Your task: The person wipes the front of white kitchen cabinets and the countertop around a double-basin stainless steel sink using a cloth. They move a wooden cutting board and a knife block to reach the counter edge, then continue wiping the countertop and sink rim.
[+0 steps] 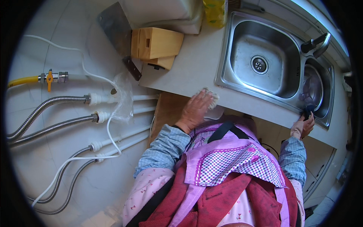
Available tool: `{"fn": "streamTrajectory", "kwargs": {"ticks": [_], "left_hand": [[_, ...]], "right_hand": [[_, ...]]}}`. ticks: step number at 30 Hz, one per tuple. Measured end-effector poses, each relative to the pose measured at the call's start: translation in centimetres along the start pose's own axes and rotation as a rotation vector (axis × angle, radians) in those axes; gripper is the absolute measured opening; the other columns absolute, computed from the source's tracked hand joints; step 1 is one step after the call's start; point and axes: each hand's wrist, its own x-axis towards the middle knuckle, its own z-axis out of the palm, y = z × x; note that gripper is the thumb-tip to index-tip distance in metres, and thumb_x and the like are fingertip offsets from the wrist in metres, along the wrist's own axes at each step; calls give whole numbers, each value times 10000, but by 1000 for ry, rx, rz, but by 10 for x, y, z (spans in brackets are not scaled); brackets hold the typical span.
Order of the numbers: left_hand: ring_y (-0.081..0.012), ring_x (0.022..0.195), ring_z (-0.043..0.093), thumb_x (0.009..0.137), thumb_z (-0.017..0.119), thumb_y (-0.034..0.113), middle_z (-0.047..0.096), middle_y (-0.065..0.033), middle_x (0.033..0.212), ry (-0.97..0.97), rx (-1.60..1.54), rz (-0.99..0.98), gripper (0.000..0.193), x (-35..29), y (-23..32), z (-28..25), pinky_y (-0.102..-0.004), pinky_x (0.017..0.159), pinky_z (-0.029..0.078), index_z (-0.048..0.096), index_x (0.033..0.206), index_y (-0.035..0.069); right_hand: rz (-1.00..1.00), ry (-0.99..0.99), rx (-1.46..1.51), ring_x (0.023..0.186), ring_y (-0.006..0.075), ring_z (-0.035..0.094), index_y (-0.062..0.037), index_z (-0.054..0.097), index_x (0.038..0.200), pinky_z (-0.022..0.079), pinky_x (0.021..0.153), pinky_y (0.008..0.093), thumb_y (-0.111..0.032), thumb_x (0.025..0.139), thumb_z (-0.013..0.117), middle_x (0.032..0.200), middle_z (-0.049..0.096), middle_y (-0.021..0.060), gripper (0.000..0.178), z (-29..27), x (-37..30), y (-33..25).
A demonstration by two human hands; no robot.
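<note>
With my left hand [194,111] I press a crumpled pale cloth [212,99] against the front edge of the light countertop [181,77]. Part of the cloth sticks out past the fingertips. My right hand [302,125] is at the counter's front edge, by the small basin of the steel double sink [223,60]. Its fingers close around a small dark blue thing [309,110], too covered to name. A clear bowl-like thing [312,86] lies in the small basin; the large basin [264,47] shows its bare drain.
A wooden knife block [159,43] lies at the counter's left end beside a cleaver blade [113,28]. Behind are a yellow package [215,13] and a black faucet [315,43]. Pipes, metal hoses [56,101] and a white cable [84,64] run along the left wall.
</note>
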Motion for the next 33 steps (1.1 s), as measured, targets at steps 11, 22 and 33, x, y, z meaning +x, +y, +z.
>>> {"fn": "streamTrajectory", "kwargs": {"ticks": [11, 22, 33], "left_hand": [[-370, 1376, 425, 825, 622, 31, 539, -108, 1409, 85, 60, -24, 500, -9, 3, 2, -481, 1120, 380, 605, 1321, 85], [-338, 1305, 470, 850, 625, 94, 549, -86, 1363, 18, 230, -118, 403, -8, -11, -28, -474, 1037, 418, 638, 1252, 99], [-296, 1293, 477, 860, 616, 125, 578, -55, 1329, -19, 291, -107, 351, -12, -17, -39, -459, 977, 423, 656, 1208, 109]], "right_hand": [[7, -9, 18, 1318, 323, 468, -244, 494, 1390, 393, 1093, 461, -241, 972, 640, 1430, 513, 82, 443, -3, -1, -2], [-2, -1, 9, 1314, 327, 472, -236, 501, 1386, 389, 1099, 465, -263, 982, 627, 1419, 519, 91, 423, -2, -1, -2], [-12, 17, 13, 1309, 329, 477, -236, 501, 1383, 386, 1100, 464, -269, 979, 630, 1417, 522, 89, 425, -3, -3, -3]]}}
